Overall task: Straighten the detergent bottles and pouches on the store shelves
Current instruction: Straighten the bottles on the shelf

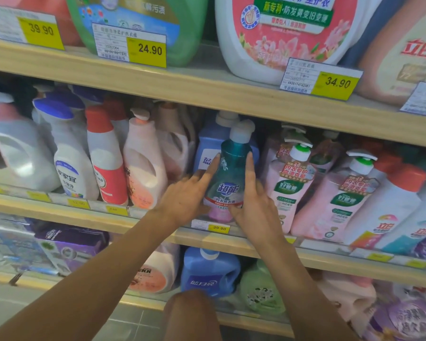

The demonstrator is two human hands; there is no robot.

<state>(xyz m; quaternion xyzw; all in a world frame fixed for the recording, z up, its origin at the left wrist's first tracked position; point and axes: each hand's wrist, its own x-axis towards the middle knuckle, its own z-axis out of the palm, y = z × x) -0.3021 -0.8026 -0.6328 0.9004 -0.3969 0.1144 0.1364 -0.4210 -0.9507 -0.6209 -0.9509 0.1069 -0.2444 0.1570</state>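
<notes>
A teal pump bottle [231,168] with a white cap and a blue-and-pink label stands upright at the front of the middle shelf [158,223]. My left hand [187,195] presses its left side with the fingers stretched up along it. My right hand [253,200] grips its right side, index finger pointing up. A blue bottle [208,146] stands right behind it. Pink pump bottles [288,183] lean to its right.
White, red-capped and pink bottles [103,158] fill the middle shelf's left. Large jugs [280,33] sit on the top shelf behind price tags [146,51]. The bottom shelf holds a blue jug [209,274], purple pouches [69,244] and more bottles.
</notes>
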